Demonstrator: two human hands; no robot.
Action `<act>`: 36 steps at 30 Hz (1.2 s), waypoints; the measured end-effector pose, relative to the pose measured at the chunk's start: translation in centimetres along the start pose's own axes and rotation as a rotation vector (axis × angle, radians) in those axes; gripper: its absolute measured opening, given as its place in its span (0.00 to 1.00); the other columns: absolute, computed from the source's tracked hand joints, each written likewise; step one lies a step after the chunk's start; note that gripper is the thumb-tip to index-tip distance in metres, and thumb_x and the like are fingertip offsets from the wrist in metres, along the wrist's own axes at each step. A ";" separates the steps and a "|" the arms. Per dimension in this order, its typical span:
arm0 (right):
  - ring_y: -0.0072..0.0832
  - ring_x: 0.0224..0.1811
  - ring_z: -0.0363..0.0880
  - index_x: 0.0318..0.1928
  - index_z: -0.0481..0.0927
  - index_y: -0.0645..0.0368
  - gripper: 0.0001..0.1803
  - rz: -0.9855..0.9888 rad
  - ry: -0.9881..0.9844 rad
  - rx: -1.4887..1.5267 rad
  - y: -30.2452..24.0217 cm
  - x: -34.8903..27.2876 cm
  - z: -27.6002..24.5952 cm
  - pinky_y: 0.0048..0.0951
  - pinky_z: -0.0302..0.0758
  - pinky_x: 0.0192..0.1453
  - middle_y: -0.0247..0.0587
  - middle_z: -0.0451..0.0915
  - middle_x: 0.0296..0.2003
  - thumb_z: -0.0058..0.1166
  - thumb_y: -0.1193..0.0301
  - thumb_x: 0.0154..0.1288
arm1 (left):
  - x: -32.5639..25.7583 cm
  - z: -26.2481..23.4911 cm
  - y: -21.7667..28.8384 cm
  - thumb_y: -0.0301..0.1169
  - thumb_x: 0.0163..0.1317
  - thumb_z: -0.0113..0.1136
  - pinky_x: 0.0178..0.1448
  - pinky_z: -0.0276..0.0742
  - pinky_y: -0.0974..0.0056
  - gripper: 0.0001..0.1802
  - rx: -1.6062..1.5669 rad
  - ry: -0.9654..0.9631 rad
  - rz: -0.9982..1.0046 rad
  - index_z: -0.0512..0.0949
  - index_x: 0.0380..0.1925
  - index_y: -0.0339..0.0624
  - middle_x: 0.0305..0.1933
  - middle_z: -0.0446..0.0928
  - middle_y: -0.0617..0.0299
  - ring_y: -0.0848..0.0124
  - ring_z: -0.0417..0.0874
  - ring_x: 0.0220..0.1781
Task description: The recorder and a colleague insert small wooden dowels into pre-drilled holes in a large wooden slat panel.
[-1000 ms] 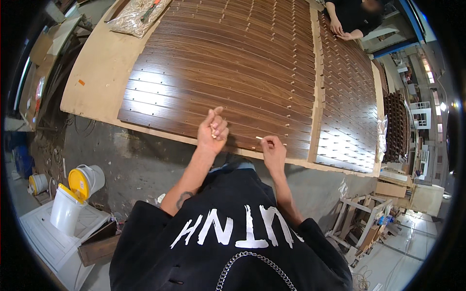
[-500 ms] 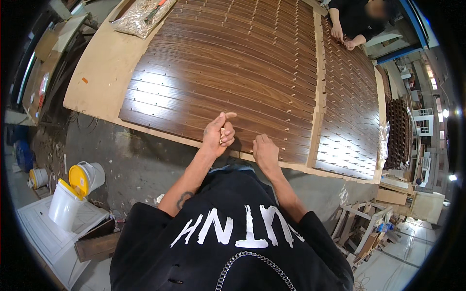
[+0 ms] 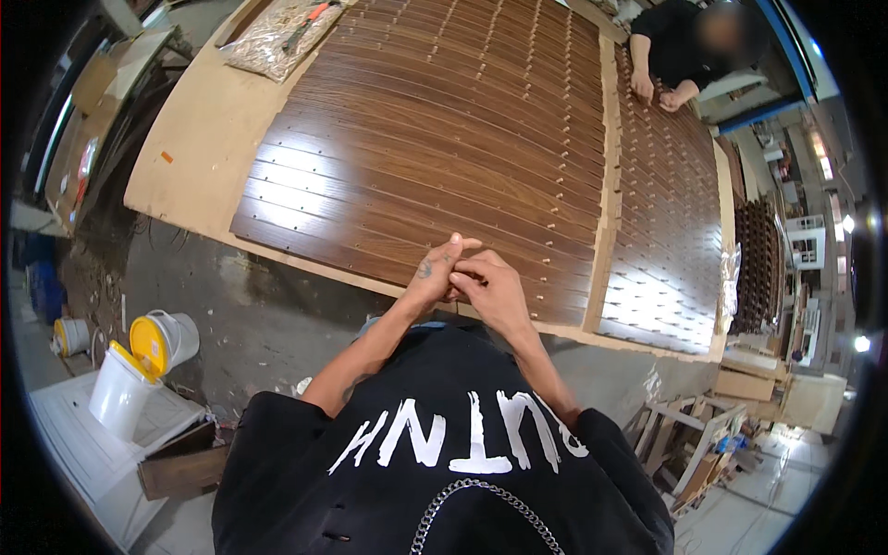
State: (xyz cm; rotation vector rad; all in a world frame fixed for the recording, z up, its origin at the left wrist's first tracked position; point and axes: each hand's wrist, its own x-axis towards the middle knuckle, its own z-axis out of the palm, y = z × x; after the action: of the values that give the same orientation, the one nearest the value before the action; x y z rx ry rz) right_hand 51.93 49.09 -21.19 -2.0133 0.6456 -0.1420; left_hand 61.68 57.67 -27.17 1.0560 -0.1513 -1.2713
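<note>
My left hand (image 3: 431,277) is curled over the near edge of the brown wood-grain boards (image 3: 398,166), its index finger stretched out. Small pale wooden dowels showed in its grip a moment ago; now the fingers of my right hand (image 3: 498,292) cover them. That right hand is pinched together against the left palm, and whatever is between its fingertips is hidden. Several wooden dowels (image 3: 551,226) stand in rows out of the boards, mostly on the far and right parts. The nearer left boards show small dark holes.
A clear bag of dowels (image 3: 268,46) lies at the far left with a red-handled tool (image 3: 314,18) on it. Across the right-hand panel (image 3: 661,240) a co-worker's hands (image 3: 661,92) are at work. White buckets (image 3: 120,398) with yellow lids stand at lower left.
My right hand has moved left and up from the board edge to meet my left hand. The left hand has shifted right, toward it.
</note>
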 end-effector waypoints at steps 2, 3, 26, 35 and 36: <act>0.34 0.35 0.82 0.39 0.84 0.62 0.09 -0.056 0.014 -0.057 1.2 0.0 0.6 0.32 0.77 0.40 0.43 0.79 0.34 0.61 0.71 0.60 | -0.1 -0.4 -0.2 0.59 0.72 0.39 0.17 0.54 0.73 0.34 0.041 0.013 -0.001 0.72 0.58 0.39 0.21 0.73 0.65 0.81 0.62 0.15; 0.33 0.34 0.81 0.39 0.84 0.63 0.08 -0.121 0.021 -0.120 1.7 0.2 0.8 0.31 0.76 0.39 0.42 0.79 0.34 0.61 0.75 0.58 | 0.1 -0.7 -0.3 0.59 0.72 0.39 0.18 0.54 0.73 0.35 0.075 0.031 0.009 0.72 0.57 0.39 0.21 0.73 0.66 0.81 0.62 0.15; 0.29 0.30 0.86 0.39 0.77 0.65 0.05 0.196 0.100 -0.061 12.6 1.4 -1.7 0.29 0.81 0.35 0.46 0.82 0.30 0.54 0.75 0.64 | 1.3 -5.2 -1.3 0.43 0.75 0.44 0.14 0.50 0.74 0.21 -0.139 0.019 -0.008 0.76 0.45 0.34 0.14 0.66 0.67 0.81 0.57 0.10; 0.51 0.36 0.82 0.35 0.78 0.63 0.08 0.003 0.068 -0.773 12.3 2.7 -1.5 0.46 0.80 0.41 0.57 0.80 0.36 0.50 0.72 0.62 | 1.3 -5.1 -1.0 0.47 0.76 0.40 0.13 0.51 0.74 0.25 -0.087 0.016 -0.011 0.75 0.47 0.34 0.14 0.65 0.68 0.81 0.58 0.10; 0.51 0.36 0.82 0.35 0.78 0.63 0.08 0.007 0.068 -0.770 11.9 3.0 -1.4 0.46 0.80 0.41 0.57 0.80 0.36 0.50 0.72 0.62 | 1.2 -5.0 -0.9 0.49 0.76 0.39 0.13 0.51 0.74 0.27 -0.085 0.009 -0.007 0.75 0.47 0.34 0.13 0.65 0.68 0.81 0.57 0.10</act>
State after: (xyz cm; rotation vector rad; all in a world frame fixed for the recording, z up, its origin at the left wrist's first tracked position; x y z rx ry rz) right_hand 49.45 41.99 -30.98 -2.7506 0.8321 0.0575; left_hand 64.64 59.52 -31.10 0.9896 -0.0859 -1.2680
